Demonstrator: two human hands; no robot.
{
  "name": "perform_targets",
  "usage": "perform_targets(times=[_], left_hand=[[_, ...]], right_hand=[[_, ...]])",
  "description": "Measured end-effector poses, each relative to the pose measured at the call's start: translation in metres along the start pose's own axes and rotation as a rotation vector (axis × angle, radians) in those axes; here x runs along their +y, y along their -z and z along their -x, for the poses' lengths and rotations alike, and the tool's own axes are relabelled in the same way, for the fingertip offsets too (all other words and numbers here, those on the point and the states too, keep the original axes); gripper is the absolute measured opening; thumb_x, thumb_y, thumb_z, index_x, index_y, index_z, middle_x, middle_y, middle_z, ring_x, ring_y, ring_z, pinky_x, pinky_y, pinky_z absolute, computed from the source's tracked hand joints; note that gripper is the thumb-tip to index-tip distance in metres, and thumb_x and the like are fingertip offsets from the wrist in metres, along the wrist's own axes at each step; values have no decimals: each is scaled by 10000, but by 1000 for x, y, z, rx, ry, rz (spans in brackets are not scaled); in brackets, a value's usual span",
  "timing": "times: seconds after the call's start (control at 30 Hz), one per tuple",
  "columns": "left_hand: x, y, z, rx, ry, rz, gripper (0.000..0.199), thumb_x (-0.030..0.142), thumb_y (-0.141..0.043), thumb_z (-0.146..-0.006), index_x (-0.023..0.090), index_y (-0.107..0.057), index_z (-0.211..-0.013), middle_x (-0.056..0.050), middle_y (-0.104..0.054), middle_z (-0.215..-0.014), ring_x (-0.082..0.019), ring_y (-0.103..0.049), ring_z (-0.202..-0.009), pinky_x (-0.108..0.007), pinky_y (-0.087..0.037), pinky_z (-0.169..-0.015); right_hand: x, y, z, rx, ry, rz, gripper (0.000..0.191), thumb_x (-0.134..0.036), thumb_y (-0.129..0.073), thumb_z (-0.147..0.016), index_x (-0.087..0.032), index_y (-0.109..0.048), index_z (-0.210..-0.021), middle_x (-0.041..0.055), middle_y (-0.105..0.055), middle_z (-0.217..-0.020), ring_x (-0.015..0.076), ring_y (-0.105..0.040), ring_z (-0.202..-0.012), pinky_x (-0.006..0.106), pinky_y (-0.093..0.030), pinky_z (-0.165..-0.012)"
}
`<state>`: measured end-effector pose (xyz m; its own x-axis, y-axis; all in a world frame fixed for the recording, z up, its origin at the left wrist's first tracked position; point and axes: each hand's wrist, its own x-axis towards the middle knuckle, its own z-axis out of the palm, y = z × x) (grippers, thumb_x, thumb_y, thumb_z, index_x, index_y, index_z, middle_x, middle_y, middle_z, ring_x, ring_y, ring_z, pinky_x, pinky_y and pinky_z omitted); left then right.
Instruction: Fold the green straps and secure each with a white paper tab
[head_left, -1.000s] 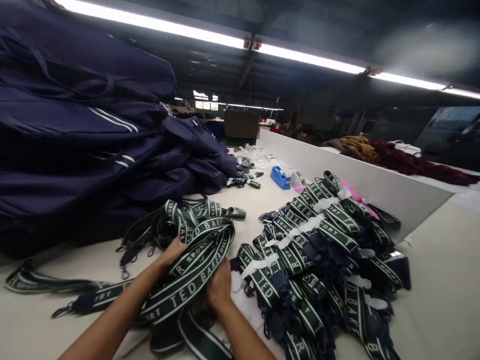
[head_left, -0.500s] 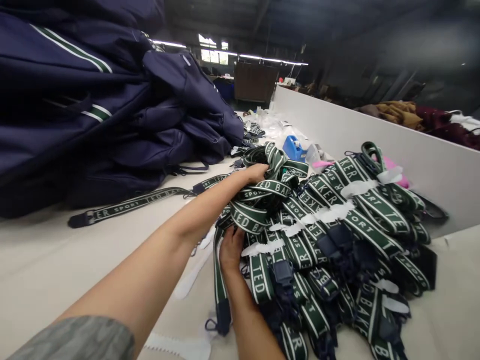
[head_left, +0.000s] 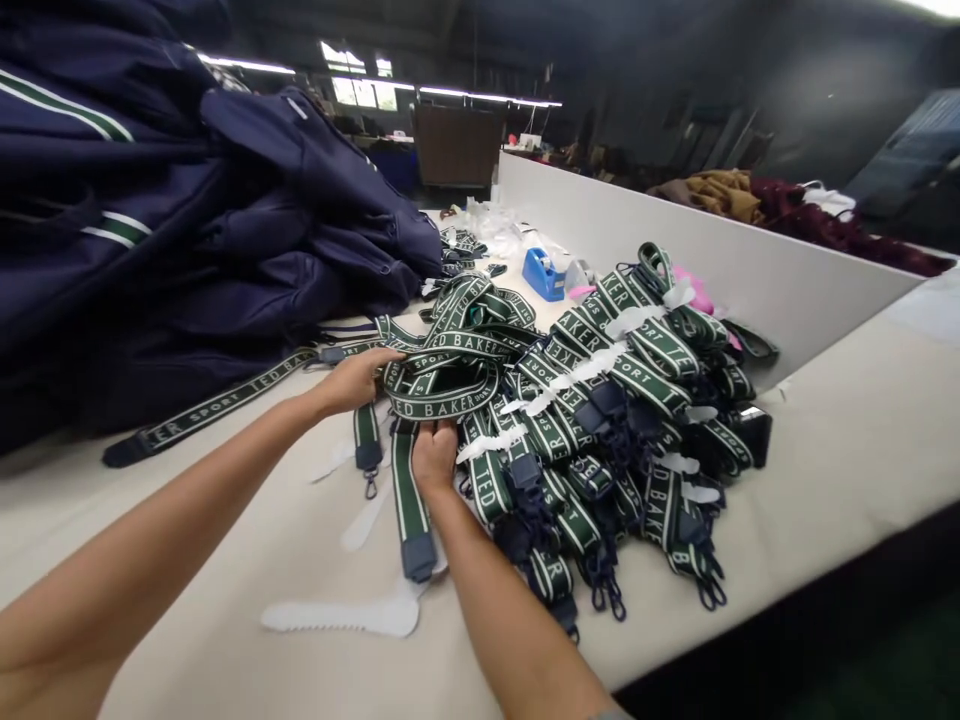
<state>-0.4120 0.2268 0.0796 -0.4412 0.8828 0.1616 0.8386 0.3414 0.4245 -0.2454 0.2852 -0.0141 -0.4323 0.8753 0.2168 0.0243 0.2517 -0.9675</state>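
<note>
A tangle of loose green-and-white webbing straps (head_left: 450, 403) with woven lettering lies before me. At its left edge my left hand (head_left: 358, 380) is closed on a strap, the fingertips partly hidden behind the webbing. My right hand (head_left: 436, 460) grips the strap at the front of the tangle from below, its fingers tucked under the loops. One strap end (head_left: 417, 555) with a dark blue tab hangs down beside that hand. Another strap end (head_left: 367, 450) with a metal clip dangles below my left hand.
Bundled straps (head_left: 577, 420) with white paper bands are piled to the right. Dark blue bags (head_left: 300, 230) are heaped at the left. A blue tape dispenser (head_left: 543, 275) stands behind, near a white partition (head_left: 675, 240). White paper strips (head_left: 341, 616) lie in front.
My left hand has moved from the top of the tangle to its left edge. The strap loops have spread out, and a clipped end now hangs on the left. The view has swung right.
</note>
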Motion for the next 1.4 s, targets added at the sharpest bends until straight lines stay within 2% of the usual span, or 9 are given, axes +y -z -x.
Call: perform_targets(times=[0.2, 0.33, 0.43, 0.6, 0.77, 0.87, 1.0, 1.2, 1.4], left_hand=[[-3, -3, 68, -50, 154, -39, 746, 315, -623, -729, 76, -478, -1421, -187, -542, -1420, -353, -529, -1275, -468, -411, -1105], [3, -22, 96, -47, 270, -14, 861, 461, -625, -770, 121, -332, -1504, -209, -493, -1462, -342, -610, -1179, -441, -495, -1005], [13, -39, 111, -39, 329, 9, 858, 433, -654, -733, 89, -368, -1465, -219, -559, -1390, -341, -626, -1155, -428, -509, -988], [43, -68, 163, 150, 348, -22, 664, 358, -499, -819, 85, -406, -1418, -206, -485, -1459, -333, -443, -1371, -492, -334, -1164], [47, -95, 211, 312, 408, 4, 535, 412, -365, -901, 79, -534, -1285, -221, -556, -1387, -340, -503, -1319, -518, -357, -1154], [41, -97, 216, 371, 436, 66, 494, 384, -394, -883, 113, -568, -1258, -185, -596, -1358, -319, -544, -1279, -500, -374, -1147], [38, -93, 215, 424, 447, 179, 443, 355, -439, -831, 147, -623, -1177, -140, -656, -1288, -287, -585, -1232, -456, -382, -1148], [39, -88, 222, 533, 515, 279, 353, 338, -412, -847, 180, -673, -1024, -98, -728, -1131, -260, -667, -1083, -393, -462, -1072], [38, -83, 225, 576, 571, 358, 307, 309, -413, -813, 213, -682, -925, -50, -759, -1000, -246, -700, -993, -366, -508, -1006]], right_hand=[[5, -1, -5, -25, 1, -53, 395, -287, -383, -869, -140, -735, -975, 170, -740, -1015, 271, -577, -1214, 394, -350, -1118], [3, 0, -5, -33, 1, -65, 349, -272, -424, -833, -136, -726, -943, 169, -719, -1087, 263, -558, -1225, 387, -335, -1127], [-3, 3, -3, -27, 1, -55, 274, -240, -506, -777, -144, -703, -941, 161, -694, -1139, 266, -535, -1240, 382, -324, -1136], [-24, 9, 6, 56, -49, -107, 297, -178, -577, -709, -139, -629, -999, 161, -668, -1127, 270, -564, -1141, 417, -383, -1090], [-60, 14, 12, 112, -81, -285, 391, -312, -659, -759, -143, -565, -1099, 151, -653, -1154, 229, -605, -1024, 373, -484, -973], [-76, 19, 6, 39, -155, -398, 322, -474, -545, -881, -156, -591, -915, 95, -713, -879, 171, -654, -728, 297, -550, -733], [-80, 30, -9, -33, -313, -461, 425, -532, -493, -914, -179, -523, -680, 53, -653, -586, 119, -550, -439, 232, -466, -464], [-80, 51, 4, -64, -326, -448, 442, -526, -671, -806, -181, -515, -576, -2, -579, -477, 80, -452, -384, 195, -374, -404], [-105, 53, -4, -104, -38, -332, 372, -427, -723, -770, -167, -588, -541, -15, -604, -499, 85, -472, -434, 207, -391, -472]])
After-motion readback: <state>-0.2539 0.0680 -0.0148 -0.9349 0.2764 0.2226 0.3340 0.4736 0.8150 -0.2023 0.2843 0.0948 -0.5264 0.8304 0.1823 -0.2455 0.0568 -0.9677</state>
